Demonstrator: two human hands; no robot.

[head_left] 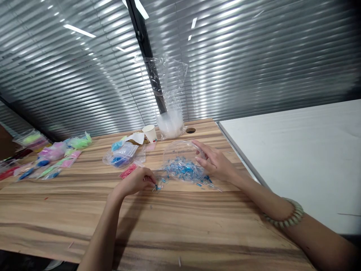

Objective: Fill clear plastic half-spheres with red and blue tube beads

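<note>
A clear round plastic bowl [172, 152] stands tilted on the wooden table, its opening facing me. Many short blue and clear tube pieces [183, 169] lie inside it, and more are scattered around its lower rim. My right hand [213, 162] grips the bowl's right side, thumb and fingers at the rim. Left of the bowl, my left hand [139, 180] rests low over the table with curled fingers pinched together, beside a few loose blue pieces [159, 186]. What sits between those fingertips is too small to make out. Behind that hand lies a small bag of red pieces [128, 170].
Bags with blue contents [120, 160], a white paper cup [150, 133] and stacked clear bowls in plastic wrap [170, 124] stand behind. Colourful bags [56, 152] lie far left. A white board surface [296, 158] adjoins the wooden table [70, 210] on the right.
</note>
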